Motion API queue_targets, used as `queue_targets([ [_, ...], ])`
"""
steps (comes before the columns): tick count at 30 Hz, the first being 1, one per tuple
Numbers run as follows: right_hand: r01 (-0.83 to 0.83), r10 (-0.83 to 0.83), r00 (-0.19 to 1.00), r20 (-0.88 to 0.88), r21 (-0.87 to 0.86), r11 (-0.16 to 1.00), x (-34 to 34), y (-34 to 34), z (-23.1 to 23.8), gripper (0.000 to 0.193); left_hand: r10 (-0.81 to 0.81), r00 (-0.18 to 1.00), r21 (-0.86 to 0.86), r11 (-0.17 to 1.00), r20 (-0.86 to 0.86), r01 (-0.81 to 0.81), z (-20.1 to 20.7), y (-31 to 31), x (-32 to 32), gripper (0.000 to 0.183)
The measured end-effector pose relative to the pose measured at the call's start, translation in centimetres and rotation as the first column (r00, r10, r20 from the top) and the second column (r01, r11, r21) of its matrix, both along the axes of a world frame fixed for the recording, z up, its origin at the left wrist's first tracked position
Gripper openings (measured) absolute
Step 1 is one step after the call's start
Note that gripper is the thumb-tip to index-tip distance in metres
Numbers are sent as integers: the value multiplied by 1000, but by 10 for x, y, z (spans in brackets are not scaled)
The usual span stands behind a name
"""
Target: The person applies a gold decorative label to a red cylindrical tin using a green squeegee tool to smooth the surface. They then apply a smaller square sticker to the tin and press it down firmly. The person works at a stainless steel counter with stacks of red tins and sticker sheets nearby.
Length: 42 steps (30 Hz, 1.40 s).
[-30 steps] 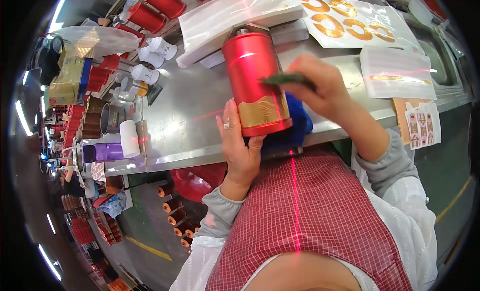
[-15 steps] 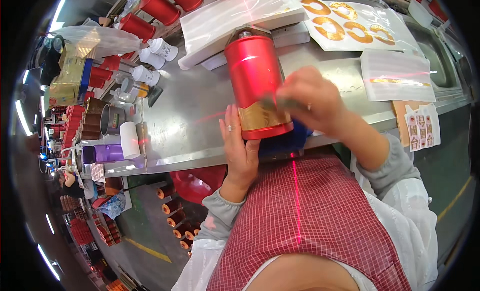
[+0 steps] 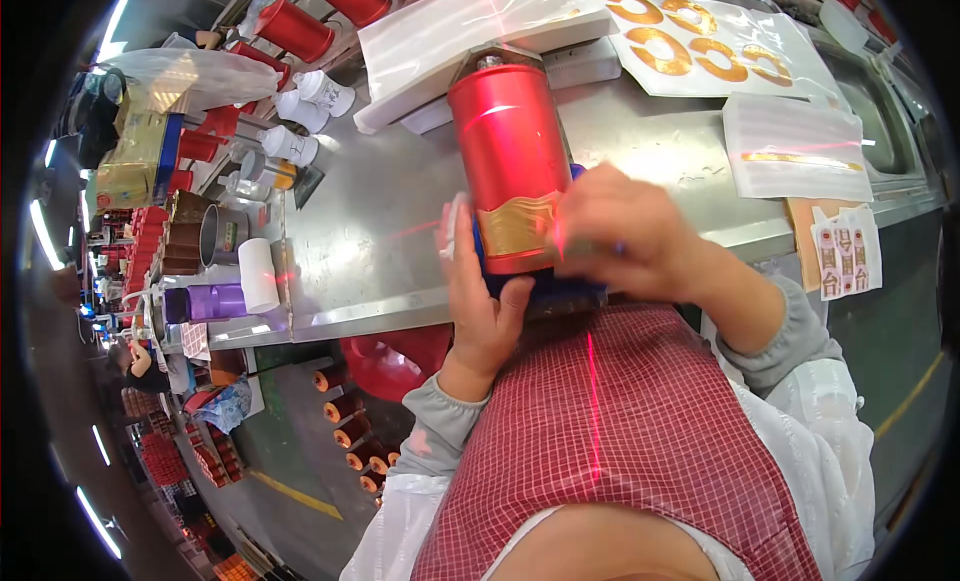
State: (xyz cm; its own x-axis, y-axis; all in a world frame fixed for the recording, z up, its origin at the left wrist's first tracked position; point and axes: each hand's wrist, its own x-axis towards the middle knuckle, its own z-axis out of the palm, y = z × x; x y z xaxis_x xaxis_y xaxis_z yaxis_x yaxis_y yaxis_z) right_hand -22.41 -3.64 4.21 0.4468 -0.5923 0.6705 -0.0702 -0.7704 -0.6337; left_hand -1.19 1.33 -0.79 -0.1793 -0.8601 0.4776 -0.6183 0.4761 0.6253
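Note:
A tall red cylindrical bottle (image 3: 508,146) with a gold band near its base lies on a blue support (image 3: 560,293) at the near edge of the steel table (image 3: 380,231). My left hand (image 3: 480,291) holds the bottle's base from the left, fingers up along its side. My right hand (image 3: 630,231), blurred by motion, presses on the gold band (image 3: 515,226) at the lower right of the bottle; a dark tool seen earlier in it is hidden.
Sheets with gold ring stickers (image 3: 700,41) and a clear sheet with a gold strip (image 3: 800,146) lie at the right. White flat stacks (image 3: 470,26) sit behind the bottle. More red bottles (image 3: 290,26), white caps (image 3: 300,96), a purple container (image 3: 205,303) and a white roll (image 3: 258,274) stand at the left.
My right hand has come down from the bottle's upper right side to its gold band near the base. The left hand and bottle have stayed put.

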Motion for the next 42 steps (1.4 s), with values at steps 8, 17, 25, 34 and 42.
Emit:
queue_targets([
  [8, -62, 62, 998, -2, -6, 998, -1, 0, 2, 16, 50, 997, 5, 999, 52, -50, 2, -1, 2, 85],
  [17, 163, -161, 987, -24, 86, 983, -8, -21, -5, 17, 99, 993, -44, 994, 67, -96, -7, -3, -1, 81],
  [25, 188, -183, 982, -45, 173, 967, -12, -27, -4, 20, 57, 997, 54, 997, 51, -60, -3, 3, -1, 81],
  [34, 185, -181, 981, -72, 47, 982, -9, -23, -1, 20, 55, 998, 9, 998, 15, -55, -12, 2, 3, 67],
  [42, 216, -219, 975, -31, -84, 973, -5, -14, -13, 20, 24, 1000, -4, 1000, -4, -24, -9, 1, -1, 70],
])
